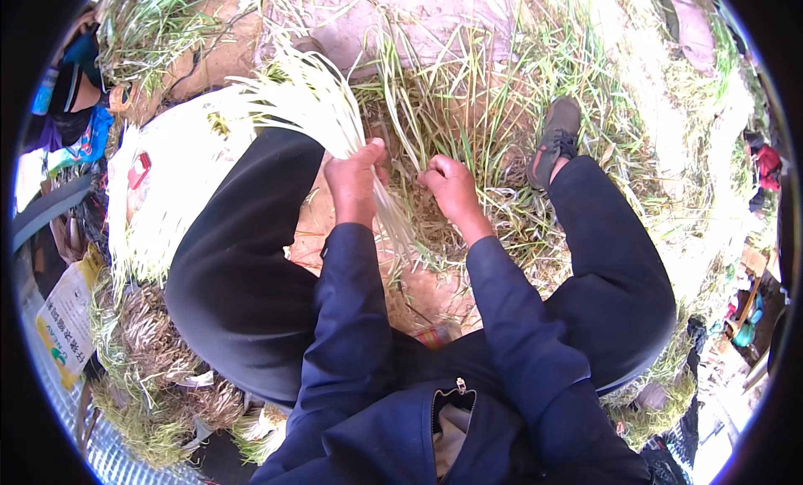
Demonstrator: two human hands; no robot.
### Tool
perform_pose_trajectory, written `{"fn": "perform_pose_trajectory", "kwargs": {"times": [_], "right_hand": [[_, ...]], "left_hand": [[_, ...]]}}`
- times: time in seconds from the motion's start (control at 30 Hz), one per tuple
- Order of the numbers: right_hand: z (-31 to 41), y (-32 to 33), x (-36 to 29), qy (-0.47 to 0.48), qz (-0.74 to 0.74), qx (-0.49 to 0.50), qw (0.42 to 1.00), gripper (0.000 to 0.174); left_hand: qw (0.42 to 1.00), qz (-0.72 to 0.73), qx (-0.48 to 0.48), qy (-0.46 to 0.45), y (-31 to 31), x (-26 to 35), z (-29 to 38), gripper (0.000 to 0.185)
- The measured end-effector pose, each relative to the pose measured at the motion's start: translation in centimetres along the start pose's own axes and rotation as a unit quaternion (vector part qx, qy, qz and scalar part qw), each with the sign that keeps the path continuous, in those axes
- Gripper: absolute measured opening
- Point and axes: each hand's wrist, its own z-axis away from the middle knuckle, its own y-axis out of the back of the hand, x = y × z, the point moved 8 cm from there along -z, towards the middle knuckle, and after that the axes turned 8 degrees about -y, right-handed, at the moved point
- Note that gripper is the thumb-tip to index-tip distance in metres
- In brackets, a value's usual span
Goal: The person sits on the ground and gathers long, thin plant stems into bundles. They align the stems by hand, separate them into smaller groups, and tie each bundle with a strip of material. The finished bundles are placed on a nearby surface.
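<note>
My left hand (356, 174) is closed around a bundle of long pale green stalks (313, 105). The stalks fan out to the upper left, and their thin ends hang below my fist. To the right, my right hand (442, 180) pinches a few thin stalks (401, 108) between thumb and fingers; they run up and away from me. A large, overexposed heap of pale stalks (150, 234) lies beside my bent left leg. Loose green leaves and stalks (489, 127) cover the ground between my feet and around them.
A small red object (139, 170) lies on the pale heap. Part of another person (81, 93) shows at the far left. A printed sack (69, 315) and dried root clumps (169, 353) are at the lower left. A pinkish sheet (414, 20) lies ahead.
</note>
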Motion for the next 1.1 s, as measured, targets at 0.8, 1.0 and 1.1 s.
{"fn": "perform_pose_trajectory", "kwargs": {"times": [0.8,1.0,1.1], "right_hand": [[6.0,8.5,10.5,-0.208,0.308,0.128,0.919,0.02],[3.1,4.5,1.6,-0.061,0.043,-0.021,0.997,0.038],[4.6,1.0,-4.4,-0.049,-0.038,-0.138,0.988,0.038]], "left_hand": [[0.992,0.068,-0.085,-0.068,-1.0,3.3,3.6,0.018],[0.992,0.043,-0.107,-0.057,-1.8,2.1,3.5,0.017],[0.993,0.037,-0.101,-0.049,-1.7,1.5,3.0,0.017]]}}
